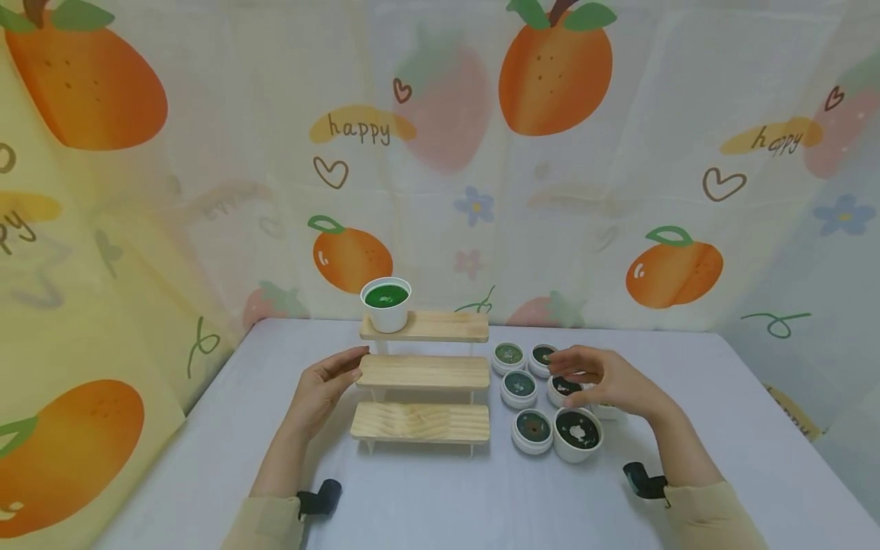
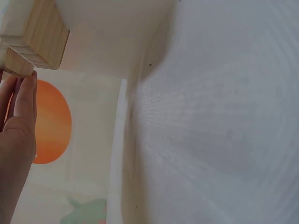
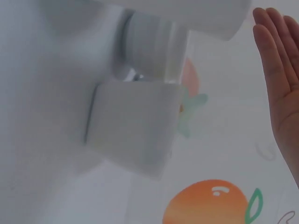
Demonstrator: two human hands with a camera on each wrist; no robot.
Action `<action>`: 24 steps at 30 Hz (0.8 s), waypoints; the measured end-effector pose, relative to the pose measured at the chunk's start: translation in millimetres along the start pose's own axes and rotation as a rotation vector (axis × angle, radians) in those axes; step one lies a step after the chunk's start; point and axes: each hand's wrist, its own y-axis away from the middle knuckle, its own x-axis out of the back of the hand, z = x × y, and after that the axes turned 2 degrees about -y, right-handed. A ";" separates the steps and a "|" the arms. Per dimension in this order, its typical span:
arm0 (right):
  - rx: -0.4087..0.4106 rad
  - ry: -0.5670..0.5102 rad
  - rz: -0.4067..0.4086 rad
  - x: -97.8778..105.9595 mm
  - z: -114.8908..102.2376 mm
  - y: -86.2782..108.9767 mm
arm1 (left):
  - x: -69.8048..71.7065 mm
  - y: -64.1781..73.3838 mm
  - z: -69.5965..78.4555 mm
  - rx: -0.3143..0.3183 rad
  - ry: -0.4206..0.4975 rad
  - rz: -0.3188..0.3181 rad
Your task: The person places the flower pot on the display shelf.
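Note:
A three-tier wooden stand with white legs is on the table, its middle tier at the fingertips of my left hand. In the left wrist view, the straight fingers of that hand meet a wooden board end. On the top tier, at its left end, stands a white cup with bright green contents. My right hand hovers over several small white tubs, fingers loosely bent and holding nothing. Below it are a larger dark-filled cup and a round tub. White container sides show in the right wrist view.
More green-filled tubs stand right of the stand, in rows. The bottom tier is nearest the front. A white cloth covers the table. A fruit-printed curtain hangs behind and at the sides.

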 end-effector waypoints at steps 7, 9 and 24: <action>0.025 -0.072 -0.074 4.4 17.8 13.4 | -1.6 -1.4 -1.3 -0.010 0.011 -0.008; 0.030 -0.091 -0.105 5.2 22.1 16.3 | -2.1 -1.4 -1.2 -0.009 0.006 -0.005; 0.070 -0.192 -0.235 7.4 37.8 21.5 | -1.6 0.4 1.2 -0.006 0.016 0.002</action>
